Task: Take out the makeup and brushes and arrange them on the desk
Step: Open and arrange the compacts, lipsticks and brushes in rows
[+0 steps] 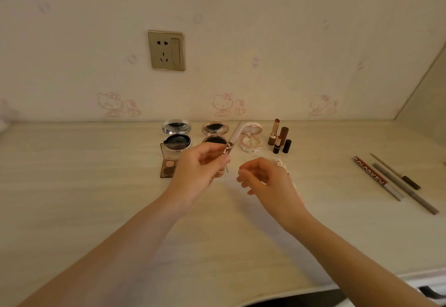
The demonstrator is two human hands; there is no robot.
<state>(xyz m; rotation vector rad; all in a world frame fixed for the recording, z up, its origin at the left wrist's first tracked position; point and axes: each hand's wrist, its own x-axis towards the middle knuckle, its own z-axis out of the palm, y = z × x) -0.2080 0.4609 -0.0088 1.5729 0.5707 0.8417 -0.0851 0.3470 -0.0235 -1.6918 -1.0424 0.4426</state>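
Observation:
My left hand [201,164] grips a brown lip gloss tube [232,137] with a pale cap, tilted up to the right above the desk [96,186]. A little to its right, my right hand [263,176] hovers with loosely curled fingers and nothing visible in them; a white lacy item [282,164] peeks out behind it. Along the back wall lie an open black compact [177,135], an open rose-gold compact [215,132] and an open white compact [251,137]. A small eyeshadow palette [169,164] lies open left of my left hand. Two uncapped lipsticks [277,137] stand with their caps.
At the right lie a brown gloss tube [376,177] and two thin pencils [405,186], side by side and slanted. A wall socket [166,50] sits above the desk. The desk's front edge [362,280] runs at the lower right.

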